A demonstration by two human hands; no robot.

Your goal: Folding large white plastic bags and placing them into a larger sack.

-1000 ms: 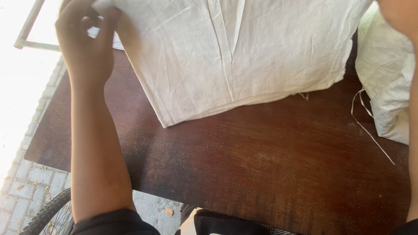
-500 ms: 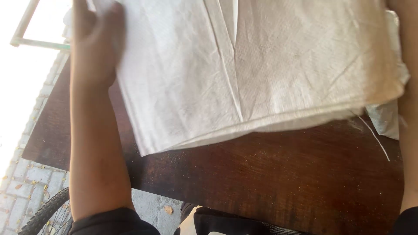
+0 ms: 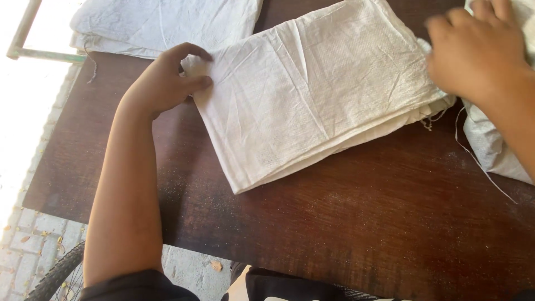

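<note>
A dark brown wooden table (image 3: 345, 223) fills most of the frame, with pale paving seen at the lower left. A folded white woven plastic sack (image 3: 312, 95) is laid flat across the upper middle of the table. Its left corner is pinched between thumb and fingers of the left hand (image 3: 164, 83). The right hand (image 3: 479, 47), at the upper right, is pressed on the sack's right edge with fingers curled; whether anything is gripped cannot be told. Another white sack (image 3: 161, 25) is seen at the upper left.
</note>
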